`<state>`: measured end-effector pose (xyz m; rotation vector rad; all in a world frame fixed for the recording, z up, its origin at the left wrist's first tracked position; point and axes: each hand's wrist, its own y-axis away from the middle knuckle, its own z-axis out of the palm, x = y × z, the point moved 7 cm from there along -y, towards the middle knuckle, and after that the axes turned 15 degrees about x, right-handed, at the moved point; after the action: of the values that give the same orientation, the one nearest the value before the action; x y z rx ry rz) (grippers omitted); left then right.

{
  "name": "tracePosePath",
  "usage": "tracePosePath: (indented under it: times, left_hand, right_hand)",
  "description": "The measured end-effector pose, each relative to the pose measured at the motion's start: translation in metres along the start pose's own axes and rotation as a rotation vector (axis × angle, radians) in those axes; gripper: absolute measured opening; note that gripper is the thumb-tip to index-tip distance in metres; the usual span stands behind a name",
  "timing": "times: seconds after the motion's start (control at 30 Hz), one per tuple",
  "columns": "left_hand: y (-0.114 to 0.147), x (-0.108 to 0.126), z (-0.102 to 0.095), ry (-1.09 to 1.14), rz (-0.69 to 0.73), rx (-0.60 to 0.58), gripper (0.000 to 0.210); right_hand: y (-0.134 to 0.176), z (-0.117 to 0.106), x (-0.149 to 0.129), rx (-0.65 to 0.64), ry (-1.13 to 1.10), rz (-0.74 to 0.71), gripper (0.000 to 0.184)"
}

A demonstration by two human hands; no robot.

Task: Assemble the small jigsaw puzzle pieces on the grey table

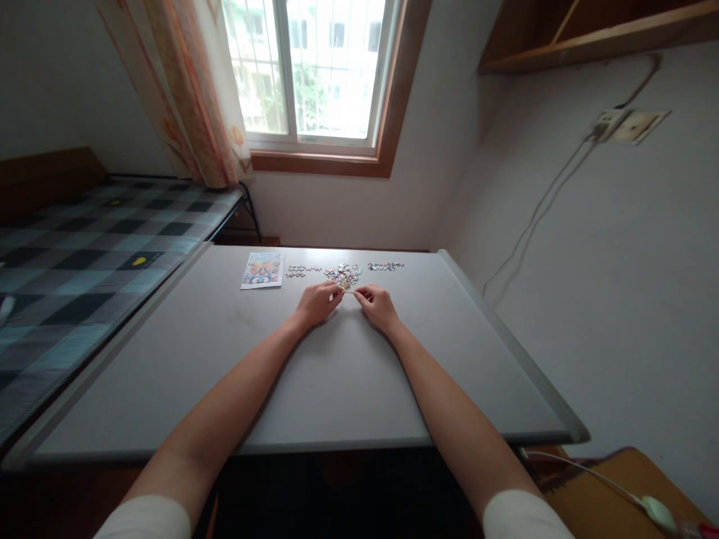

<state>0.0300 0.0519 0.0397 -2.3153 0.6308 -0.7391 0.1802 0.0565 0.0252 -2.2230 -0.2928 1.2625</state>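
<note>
Jointly, the left hand (pixel 319 302) and right hand (pixel 378 305) grip one thin piece (pixel 349 292) by fingertip pinch, just beside the puzzle-piece pile (pixel 344 274).

The person wears a pale, off-white top; I can see its left sleeve (pixel 149 518) and right sleeve (pixel 522 513), both plain, with soft rounded edges. Below them the left forearm (pixel 222 415) and right forearm (pixel 456 404) are bare, slim and smooth, narrowing to a bare left hand (pixel 317 304) and right hand (pixel 379 305).
</note>
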Motion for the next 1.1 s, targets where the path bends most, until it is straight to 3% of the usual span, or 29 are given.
tracePosePath:
  times: [1.1]
  left_hand:
    - [-0.0004,0.0004,-0.0007,0.018,-0.015,-0.014,0.023]
  right_hand:
    - [-0.0009,-0.0015,-0.0009,0.006,-0.017,0.017,0.017]
